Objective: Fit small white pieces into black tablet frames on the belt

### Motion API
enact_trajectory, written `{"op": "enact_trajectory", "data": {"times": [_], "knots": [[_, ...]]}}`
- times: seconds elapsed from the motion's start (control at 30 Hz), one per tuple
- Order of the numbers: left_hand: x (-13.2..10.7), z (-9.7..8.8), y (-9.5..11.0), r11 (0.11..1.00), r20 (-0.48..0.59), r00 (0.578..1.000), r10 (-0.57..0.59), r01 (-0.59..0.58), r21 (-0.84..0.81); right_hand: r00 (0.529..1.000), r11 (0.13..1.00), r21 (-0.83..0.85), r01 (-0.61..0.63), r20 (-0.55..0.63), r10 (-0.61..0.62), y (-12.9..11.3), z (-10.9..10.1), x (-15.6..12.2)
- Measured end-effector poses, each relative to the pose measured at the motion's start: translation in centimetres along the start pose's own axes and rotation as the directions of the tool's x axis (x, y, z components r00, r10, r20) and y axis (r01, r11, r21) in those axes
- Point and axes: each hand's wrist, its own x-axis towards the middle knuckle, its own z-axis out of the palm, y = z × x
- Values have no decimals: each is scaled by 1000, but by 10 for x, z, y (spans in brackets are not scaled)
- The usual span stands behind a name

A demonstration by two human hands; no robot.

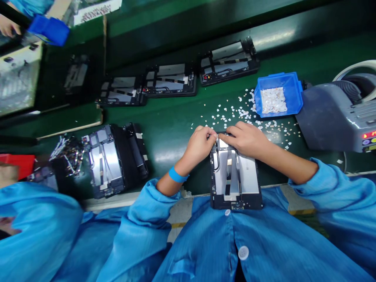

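Observation:
An opened tablet (pixel 248 176) with silver battery panels, black frame and thin cables lies at the table's front edge, its near end against my blue smock. At its far left corner my left hand (pixel 201 143) is pinched closed; a small whitish bit shows by the fingertips, too small to name. My right hand (pixel 246 138) bends over the tablet's far edge, with its index fingertip meeting the left fingers and the others curled. What lies under the right fingers is hidden. Small white pieces (pixel 243 113) are scattered on the green table just beyond both hands.
A blue bin (pixel 298 100) of white pieces stands beyond my right hand, beside a grey tape dispenser (pixel 326 113). Several opened tablets (pixel 173 88) line the back. More tablets (pixel 105 164) are stacked left, near loose small parts (pixel 69 156) and a co-worker's blue sleeve (pixel 41 219).

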Motion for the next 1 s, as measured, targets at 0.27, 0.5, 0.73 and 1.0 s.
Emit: {"op": "enact_trajectory", "data": {"times": [0.27, 0.5, 0.73, 1.0], "knots": [[-3, 3, 2, 1000, -16, 1000, 3, -3, 4, 1000, 1000, -10, 0, -5, 0, 0, -1, 1], [4, 11, -5, 947, -34, 978, -204, 189, -258, 999, 999, 33, -20, 39, 19, 0, -2, 0], [7, 17, -7, 872, 41, 959, -280, 272, -408, 999, 999, 45, -22, 31, 21, 1, 1, -2], [-1, 14, -10, 912, 41, 986, -160, 164, -377, 998, 998, 52, -28, 54, 25, 2, 4, 3]]}}
